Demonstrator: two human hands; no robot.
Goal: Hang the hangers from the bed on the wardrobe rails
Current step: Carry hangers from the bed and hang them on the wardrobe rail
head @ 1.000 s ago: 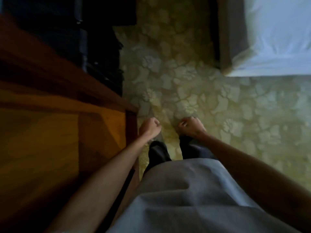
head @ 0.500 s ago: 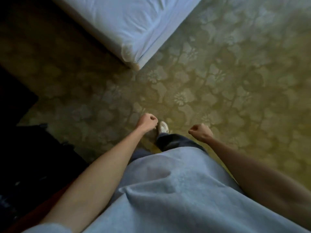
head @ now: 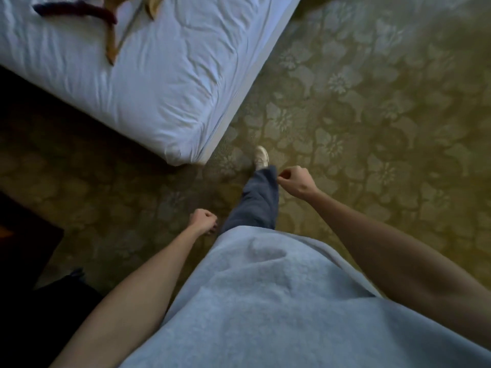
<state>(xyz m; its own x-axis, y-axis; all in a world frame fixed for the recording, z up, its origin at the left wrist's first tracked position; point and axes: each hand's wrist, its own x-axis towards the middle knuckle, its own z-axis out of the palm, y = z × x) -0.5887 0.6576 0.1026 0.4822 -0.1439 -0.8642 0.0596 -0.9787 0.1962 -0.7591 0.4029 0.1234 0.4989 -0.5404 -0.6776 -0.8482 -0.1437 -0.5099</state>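
The person stands on a green floral-patterned carpet, looking down past a light blue-grey top at their own arms and one leg. The left hand hangs low beside the hip with its fingers curled into a fist around nothing. The right hand is held a little further forward, also curled with nothing in it, the thumb and forefinger close together just beside the hem of the dark blue trouser leg. A white shoe is planted on the carpet ahead of that leg, near the corner of the bed. The bed, covered in a wrinkled white sheet, fills the upper left of the view, its corner pointing toward the person. The hangers lie on the sheet at the far top edge, well apart from both hands: a dark maroon hanger lies crosswise, and a brown wooden hanger runs down from beneath it, with another pale wooden piece at the top edge that is cut off by the frame. Dark furniture sits in shadow at the left, too dim to make out
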